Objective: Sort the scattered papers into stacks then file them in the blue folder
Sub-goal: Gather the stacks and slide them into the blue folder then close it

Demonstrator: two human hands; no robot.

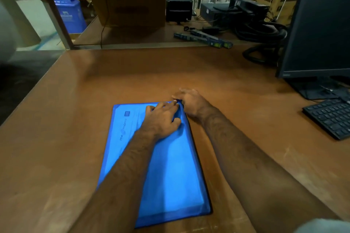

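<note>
The blue folder [170,172] lies flat on the brown table [75,119] in front of me, with pale paper showing through its translucent cover. My left hand [162,119] rests palm down on the folder's far right part, fingers stretched toward the corner. At that far right corner my right hand [191,102] pinches a small dark tab on the folder's edge. No loose papers are visible on the table.
A dark monitor [318,30] stands at the right with a black keyboard [331,117] below it. Cables [261,43], long narrow boxes [204,38] and a cardboard box [130,4] sit beyond the table's far edge. A blue bin [69,11] stands at the far left.
</note>
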